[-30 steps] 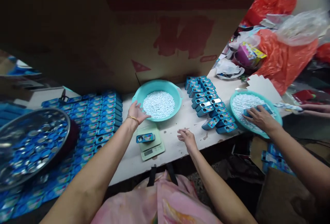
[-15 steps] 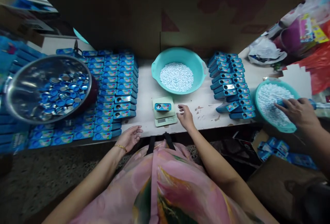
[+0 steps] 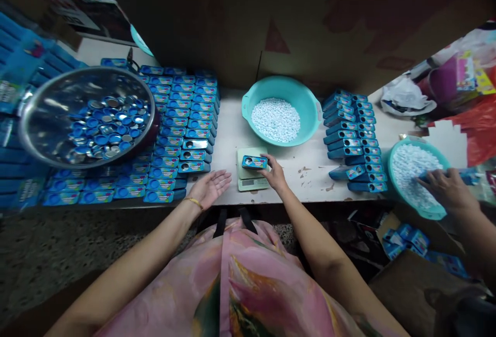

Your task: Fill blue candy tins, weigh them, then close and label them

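A small blue tin with a round hole in its top sits over the pale green weighing scale. The fingers and thumb of my right hand close around the tin's right end; whether its base still touches the scale I cannot tell. My left hand is open, palm turned up and fingers stretched out, holding nothing. It rests left of the scale, near the front row of blue tins. Behind the scale is a turquoise basin with small white pellets in it.
A steel bowl of blue and silver round lids stands on the left over rows of tins. More tins are stacked at right. Another person's hand holds a blue tin at a second turquoise basin. Cardboard rises behind.
My right hand has moved onto the tin on the scale and taken its right end, and the tin is slightly turned. My left hand has turned palm up and opened.
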`<action>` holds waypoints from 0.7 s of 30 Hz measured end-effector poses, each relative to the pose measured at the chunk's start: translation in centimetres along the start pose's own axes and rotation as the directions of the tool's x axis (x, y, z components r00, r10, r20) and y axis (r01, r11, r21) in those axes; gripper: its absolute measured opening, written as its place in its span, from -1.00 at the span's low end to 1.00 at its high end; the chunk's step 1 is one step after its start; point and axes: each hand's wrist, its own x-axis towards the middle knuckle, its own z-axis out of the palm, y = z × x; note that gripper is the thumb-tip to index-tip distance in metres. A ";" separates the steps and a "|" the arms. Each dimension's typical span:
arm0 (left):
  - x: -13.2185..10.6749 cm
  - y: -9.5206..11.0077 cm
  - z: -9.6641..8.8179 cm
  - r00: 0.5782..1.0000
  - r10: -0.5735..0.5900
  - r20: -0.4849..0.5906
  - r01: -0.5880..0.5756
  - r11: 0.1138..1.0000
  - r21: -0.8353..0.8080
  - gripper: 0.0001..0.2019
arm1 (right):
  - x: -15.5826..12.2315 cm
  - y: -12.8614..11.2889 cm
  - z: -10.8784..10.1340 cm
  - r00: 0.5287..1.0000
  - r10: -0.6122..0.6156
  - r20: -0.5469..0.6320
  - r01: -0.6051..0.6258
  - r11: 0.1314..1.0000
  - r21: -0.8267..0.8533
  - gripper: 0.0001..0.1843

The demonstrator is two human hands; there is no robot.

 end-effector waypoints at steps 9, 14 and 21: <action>3.9 -0.4 3.4 0.999 0.052 -0.003 -0.051 0.969 -0.242 -0.75 | -0.6 -8.4 -0.6 0.876 -0.320 0.362 0.481 0.652 -0.587 -0.51; 4.8 -1.4 4.4 0.999 0.042 0.007 -0.038 0.956 -0.291 -0.77 | -1.0 -9.4 -1.4 0.854 -0.303 0.422 0.519 0.536 -0.666 -0.54; 5.8 -1.8 5.1 1.000 -0.008 0.020 0.013 0.964 -0.266 -0.78 | -1.5 -9.2 -2.2 0.867 -0.316 0.386 0.499 0.516 -0.697 -0.56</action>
